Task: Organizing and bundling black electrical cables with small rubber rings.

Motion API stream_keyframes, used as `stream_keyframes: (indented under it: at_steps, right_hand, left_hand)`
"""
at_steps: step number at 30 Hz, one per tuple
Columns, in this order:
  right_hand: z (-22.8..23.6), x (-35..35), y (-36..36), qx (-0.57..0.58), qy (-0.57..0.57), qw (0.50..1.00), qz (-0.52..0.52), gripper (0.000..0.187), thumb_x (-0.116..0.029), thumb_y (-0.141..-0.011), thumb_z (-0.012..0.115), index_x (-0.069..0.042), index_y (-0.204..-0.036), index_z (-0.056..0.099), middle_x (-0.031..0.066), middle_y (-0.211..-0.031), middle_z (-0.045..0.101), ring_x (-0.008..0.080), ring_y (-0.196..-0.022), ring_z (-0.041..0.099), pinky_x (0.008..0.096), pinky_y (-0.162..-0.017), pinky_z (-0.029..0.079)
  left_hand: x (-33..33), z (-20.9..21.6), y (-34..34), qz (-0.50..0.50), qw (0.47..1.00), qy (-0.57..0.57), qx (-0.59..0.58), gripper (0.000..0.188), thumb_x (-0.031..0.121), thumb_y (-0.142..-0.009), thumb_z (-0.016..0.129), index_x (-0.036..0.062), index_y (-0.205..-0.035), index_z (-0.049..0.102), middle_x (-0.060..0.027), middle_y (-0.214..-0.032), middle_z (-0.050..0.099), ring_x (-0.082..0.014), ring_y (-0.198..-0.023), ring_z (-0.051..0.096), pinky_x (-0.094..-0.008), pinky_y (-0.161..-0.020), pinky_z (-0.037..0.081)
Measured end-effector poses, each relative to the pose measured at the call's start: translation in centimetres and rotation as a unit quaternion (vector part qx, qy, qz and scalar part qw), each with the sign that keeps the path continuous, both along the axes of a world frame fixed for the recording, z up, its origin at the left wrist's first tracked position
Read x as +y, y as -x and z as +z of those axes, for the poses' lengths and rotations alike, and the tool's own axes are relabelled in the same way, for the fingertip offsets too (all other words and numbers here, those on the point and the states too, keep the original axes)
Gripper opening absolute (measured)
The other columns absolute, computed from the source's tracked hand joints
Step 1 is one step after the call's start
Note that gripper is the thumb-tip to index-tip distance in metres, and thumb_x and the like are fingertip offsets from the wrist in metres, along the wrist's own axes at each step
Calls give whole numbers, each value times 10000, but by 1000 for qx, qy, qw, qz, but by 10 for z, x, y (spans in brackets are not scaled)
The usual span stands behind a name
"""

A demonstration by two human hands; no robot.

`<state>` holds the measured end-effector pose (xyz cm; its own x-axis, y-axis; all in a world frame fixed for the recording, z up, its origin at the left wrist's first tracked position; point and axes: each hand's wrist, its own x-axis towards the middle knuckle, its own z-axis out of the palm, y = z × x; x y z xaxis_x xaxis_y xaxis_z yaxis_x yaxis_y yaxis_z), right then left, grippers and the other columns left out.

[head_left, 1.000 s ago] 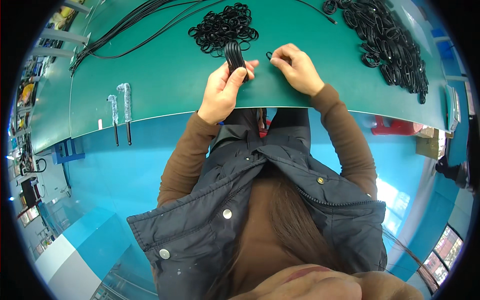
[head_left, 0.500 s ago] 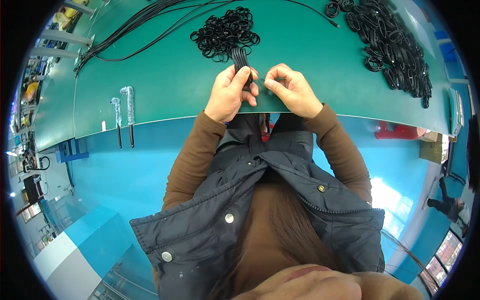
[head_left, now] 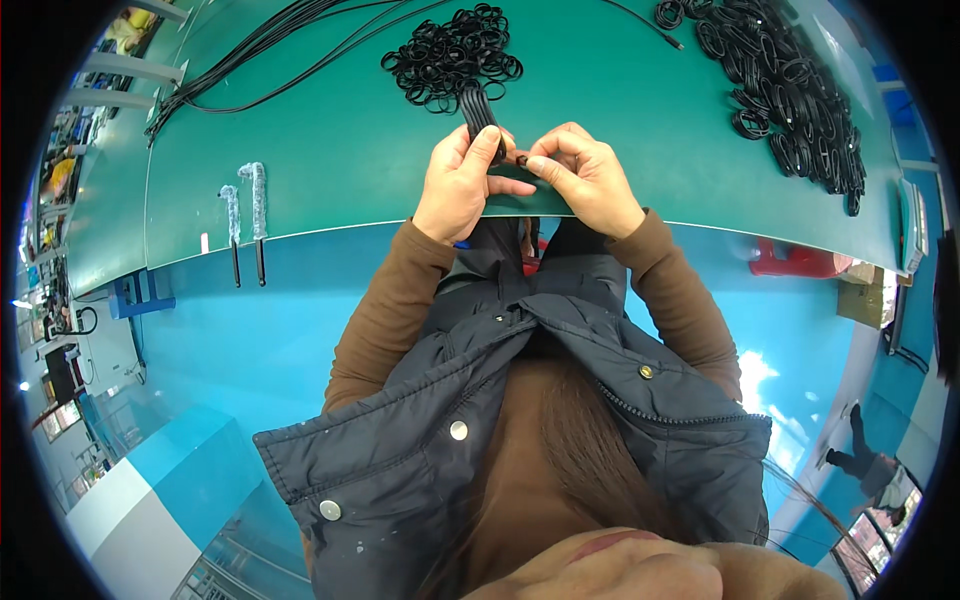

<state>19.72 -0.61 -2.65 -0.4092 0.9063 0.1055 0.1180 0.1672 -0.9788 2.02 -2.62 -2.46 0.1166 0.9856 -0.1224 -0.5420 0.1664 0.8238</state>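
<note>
Left fingers (head_left: 487,141) clamp a folded cable (head_left: 477,108), pointing away; right fingers (head_left: 546,166) pinch a black loop (head_left: 522,161) just to its right

My close-fitting brown sleeves (head_left: 385,310) end just behind each hand (head_left: 455,195). Farther back from the hands, my dark quilted vest (head_left: 400,445) has silver snaps (head_left: 459,431), a brass-coloured snap (head_left: 646,372), a toothed zip (head_left: 640,408) and pale specks (head_left: 361,547), over a brown top (head_left: 525,430).

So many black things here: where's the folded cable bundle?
Head view, upper middle: the cable bundle is in the left hand, near the black loop pile.
</note>
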Motion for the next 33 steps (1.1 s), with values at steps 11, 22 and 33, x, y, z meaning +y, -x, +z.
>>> stream_keyframes:
  at_steps: [11,22,33]
  right_hand:
    - [8,-9,-15,228,387,847,284,211,4,-890,566,-9,-1089,637,28,-780,618,52,-510,421,165,-466,351]
    - [62,25,-46,-247,-167,946,126,601,34,-756,668,-109,-1329,556,37,-811,654,100,-563,525,205,-508,441]
    - [41,44,-30,-57,22,949,308,476,-96,-756,727,-78,-1205,573,66,-909,667,119,-575,569,215,-503,458]
  left_hand:
    - [-2,-10,19,-152,984,28,-87,212,217,-987,522,8,-996,559,-94,-896,580,-153,-693,553,-242,-609,500]
    - [-3,7,16,-209,966,-49,142,150,137,-979,489,7,-999,561,-84,-866,586,-134,-682,504,-222,-634,448]
    - [-1,22,15,-311,937,-124,101,148,101,-962,488,-1,-1017,580,-78,-872,574,-129,-704,509,-221,-629,441]
